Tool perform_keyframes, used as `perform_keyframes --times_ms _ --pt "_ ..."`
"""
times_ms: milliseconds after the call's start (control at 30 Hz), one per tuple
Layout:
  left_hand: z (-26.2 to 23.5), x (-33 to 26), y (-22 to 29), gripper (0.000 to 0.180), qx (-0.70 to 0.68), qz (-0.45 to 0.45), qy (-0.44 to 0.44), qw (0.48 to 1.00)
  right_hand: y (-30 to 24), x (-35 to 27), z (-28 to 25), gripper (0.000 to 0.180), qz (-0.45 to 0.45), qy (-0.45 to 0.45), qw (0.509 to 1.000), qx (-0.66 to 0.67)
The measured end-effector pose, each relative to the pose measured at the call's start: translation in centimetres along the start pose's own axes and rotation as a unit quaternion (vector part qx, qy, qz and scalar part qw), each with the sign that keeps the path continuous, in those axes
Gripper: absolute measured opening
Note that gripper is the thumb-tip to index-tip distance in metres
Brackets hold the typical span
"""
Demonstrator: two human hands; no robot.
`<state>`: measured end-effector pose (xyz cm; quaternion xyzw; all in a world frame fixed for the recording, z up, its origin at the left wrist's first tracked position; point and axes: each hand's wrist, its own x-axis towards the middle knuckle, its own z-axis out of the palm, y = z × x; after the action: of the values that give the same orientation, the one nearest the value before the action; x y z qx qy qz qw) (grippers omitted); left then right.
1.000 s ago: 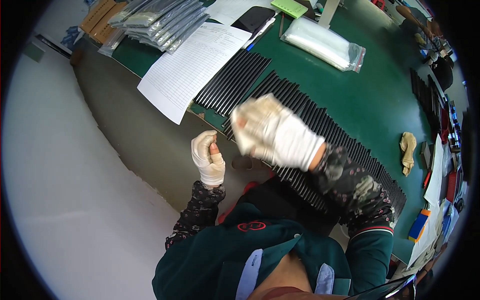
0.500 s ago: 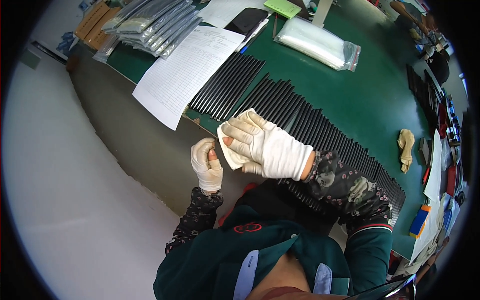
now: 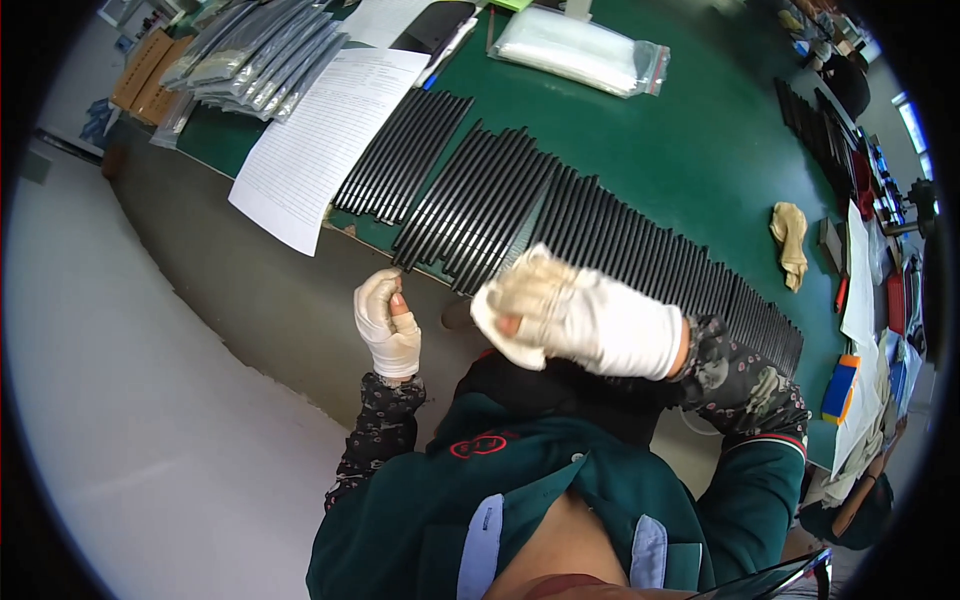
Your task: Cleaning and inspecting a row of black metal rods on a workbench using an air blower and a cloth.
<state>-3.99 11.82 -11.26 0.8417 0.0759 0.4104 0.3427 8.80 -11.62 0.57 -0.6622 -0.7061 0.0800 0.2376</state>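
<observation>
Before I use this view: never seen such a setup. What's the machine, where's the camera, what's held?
No machine: a person works by hand. The camera is a wide fisheye worn on their head, looking down, so straight edges bend; picture left is their left.

The gloved right hand holds a white cloth. The gloved left hand is at the ends of the black rods; whether it grips one, I can't tell.

The rods lie side by side on a green table, with a printed sheet and a clear plastic bag nearby.
</observation>
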Motion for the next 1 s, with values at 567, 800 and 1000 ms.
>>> perform_keyframes --times_ms 567,800,1000 --pt "-0.2 1.1 -0.2 0.014 0.061 0.087 -0.007 0.994 -3.4 -8.8 -1.6 0.027 0.157 0.169 0.968 -0.095" --pt "-1.9 1.3 -1.2 0.013 0.093 0.096 0.015 0.991 -5.0 -10.9 -3.8 0.026 0.175 0.221 0.958 -0.060" --pt "-2.5 3.3 -0.6 0.016 0.097 0.132 0.038 0.986 -8.1 -10.5 -0.5 0.027 0.122 0.081 0.988 0.054"
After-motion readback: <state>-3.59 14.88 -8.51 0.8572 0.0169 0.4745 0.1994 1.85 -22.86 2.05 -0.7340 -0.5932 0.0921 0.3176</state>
